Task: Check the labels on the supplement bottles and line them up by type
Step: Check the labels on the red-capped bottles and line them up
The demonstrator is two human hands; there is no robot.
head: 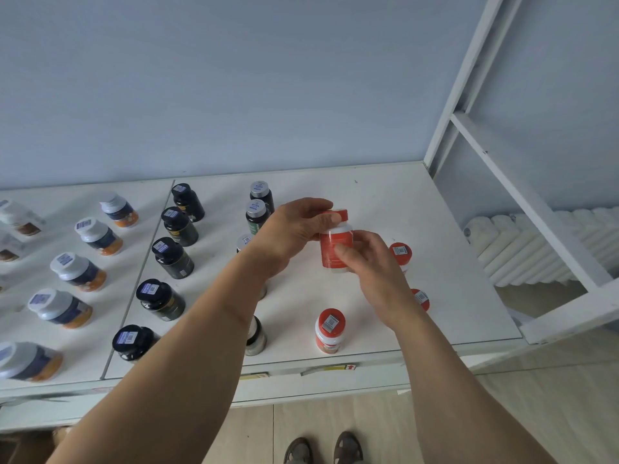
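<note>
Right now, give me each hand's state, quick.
Left hand: grips the top of the red-labelled bottle.
Right hand: holds the same bottle's body, thumb on its label.

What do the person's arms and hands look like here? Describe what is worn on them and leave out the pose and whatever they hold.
Both forearms are bare as far as the picture shows, with no sleeves in view. The left hand and the right hand wear no gloves. No watch, bracelet or ring shows on the wrists or on the fingers that can be seen. No cables, straps or markings appear on either arm.

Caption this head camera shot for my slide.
Both hands, left and right, hold a red-capped bottle above sorted rows.
</note>
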